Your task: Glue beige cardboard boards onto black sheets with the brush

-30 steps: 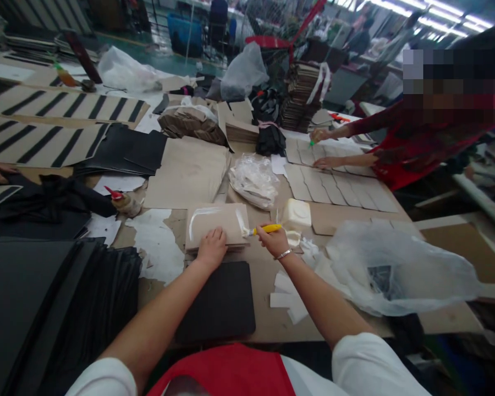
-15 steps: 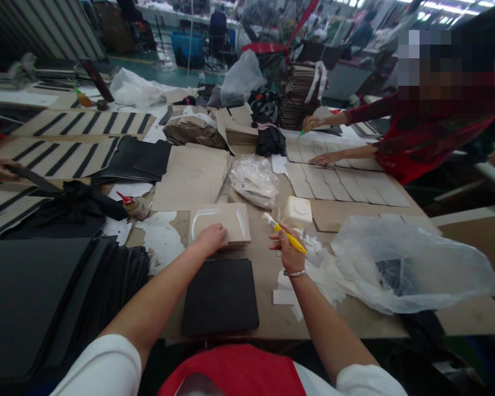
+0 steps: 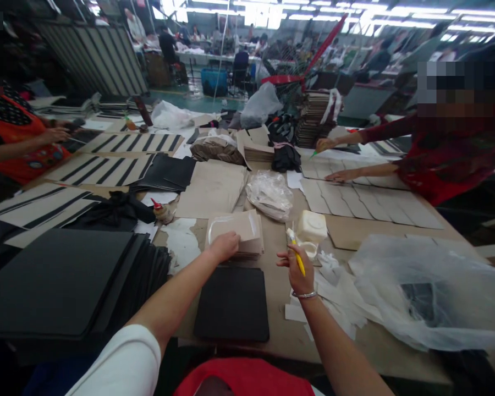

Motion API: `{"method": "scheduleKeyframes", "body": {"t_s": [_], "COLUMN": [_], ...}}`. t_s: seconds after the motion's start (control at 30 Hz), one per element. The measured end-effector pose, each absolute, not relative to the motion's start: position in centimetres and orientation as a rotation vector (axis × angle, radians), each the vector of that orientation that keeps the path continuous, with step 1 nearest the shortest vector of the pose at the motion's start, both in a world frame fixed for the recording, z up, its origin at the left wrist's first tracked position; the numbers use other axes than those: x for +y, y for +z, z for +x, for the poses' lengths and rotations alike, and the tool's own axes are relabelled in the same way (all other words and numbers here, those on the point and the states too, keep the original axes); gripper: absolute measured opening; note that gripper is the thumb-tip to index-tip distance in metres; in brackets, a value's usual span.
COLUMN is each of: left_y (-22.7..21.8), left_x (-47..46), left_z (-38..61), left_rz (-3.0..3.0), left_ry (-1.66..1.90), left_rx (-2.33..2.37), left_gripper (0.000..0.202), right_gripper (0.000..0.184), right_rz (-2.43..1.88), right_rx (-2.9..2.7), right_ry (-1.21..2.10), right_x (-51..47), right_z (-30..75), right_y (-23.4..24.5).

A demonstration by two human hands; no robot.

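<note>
My left hand point(image 3: 226, 246) pinches the near edge of the top beige cardboard sheet point(image 3: 247, 226), which has white glue streaks along its edges. That sheet looks slightly raised and tilted above a small stack of similar sheets point(image 3: 249, 254). My right hand point(image 3: 301, 275) holds a yellow-handled brush point(image 3: 300, 263), its whitish bristles pointing up and away from me. Beside the brush stand a cream plastic container point(image 3: 312, 225) and a small open white dish point(image 3: 310, 250). Directly in front of me lies a black rectangular board point(image 3: 232, 304), nearer than the stack.
Large black sheets point(image 3: 61, 280) are piled at left. A red-tipped glue bottle point(image 3: 163, 212) stands beyond them. White paper scraps point(image 3: 338, 297) and a clear plastic bag point(image 3: 437, 291) lie at right. Co-workers' hands point(image 3: 342, 175) work at the right and left sides of the table.
The view has tilted up and turned left. My left hand has lifted the top cardboard sheet slightly off the stack. My right hand still holds the brush, now more upright.
</note>
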State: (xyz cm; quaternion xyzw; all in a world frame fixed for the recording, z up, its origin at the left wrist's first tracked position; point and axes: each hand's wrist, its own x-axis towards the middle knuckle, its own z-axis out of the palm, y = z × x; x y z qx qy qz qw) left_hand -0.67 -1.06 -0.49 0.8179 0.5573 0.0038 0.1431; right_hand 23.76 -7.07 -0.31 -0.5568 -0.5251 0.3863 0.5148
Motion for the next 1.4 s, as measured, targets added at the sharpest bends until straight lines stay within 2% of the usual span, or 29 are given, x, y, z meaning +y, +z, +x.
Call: {"method": "scheduleKeyframes", "body": {"t_s": [0.07,0.17,0.23,0.33,0.63,0.77,0.93,1.07,1.2,1.4], "left_y": [0.4,1.6,2.3,2.6,0.7,-0.7,-4.4,-7.6,-9.2,-10.7], "left_x": [-2.2,-4.4,-5.9,-8.1,-13.1,-14.8,-18.4,-22.3,-24.2,-23.1], "left_z": [-1.5,-3.2,-3.9,-3.6,-0.2,-0.5,-2.8,-4.2,-5.0,-6.2], "left_rz": [2.27,1.692,1.164,0.688,0.427,0.367,0.4,0.835,1.154,1.134], "left_ry": [0.296,1.157,1.58,1.753,1.588,1.575,1.458,1.02,0.7,0.599], "left_rx": [1.816,2.122,1.96,1.506,1.163,1.122,1.475,1.821,1.945,1.991], "left_gripper": [0.016,0.01,0.013,0.026,0.041,0.035,0.032,0.028,0.029,0.031], "right_gripper": [0.034,0.03,0.029,0.029,0.026,0.025,0.024,0.027,0.032,0.036], "right_rz": [-1.317,-1.297,-1.319,-1.373,-1.401,-1.379,-1.457,-1.617,-1.717,-1.714], "right_rx": [-1.326,-1.454,-1.551,-1.624,-1.407,-1.342,-1.466,-1.678,-1.823,-1.872], "right_ry": [0.886,0.832,0.753,0.621,0.67,0.737,0.762,0.712,0.62,0.538], "right_x": [-7.3,-7.4,-7.2,-6.8,-8.2,-9.9,-13.9,-17.6,-19.3,-17.9], "right_z": [23.3,21.8,20.3,18.1,17.8,19.5,22.8,24.8,24.9,23.3], "right_y": [-0.5,-0.9,-1.1,-1.1,-1.1,-2.0,-4.4,-7.5,-10.6,-13.2]}}
